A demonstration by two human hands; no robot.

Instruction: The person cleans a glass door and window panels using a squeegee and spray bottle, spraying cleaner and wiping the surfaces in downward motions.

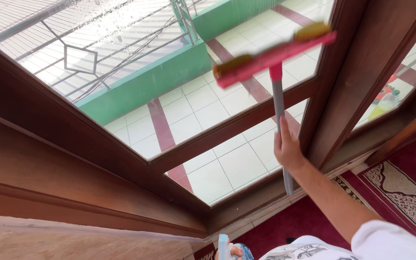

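Note:
My right hand [289, 150] grips the grey pole of a window squeegee [279, 103]. Its pink head with a yellow sponge strip [271, 55] presses against the upper glass pane [136, 53] of a brown wooden door frame [237, 124]. At the bottom edge, my left hand [236, 251] is only partly visible, and it holds a pale blue bottle-like object [223, 246]. Most of that hand is cut off by the frame's edge.
Through the glass lie a tiled balcony floor [203, 103], a green low wall [155, 79] and metal railings. A green-capped spray bottle [385, 103] stands behind the right pane. A red patterned carpet [400, 188] covers the floor at the right.

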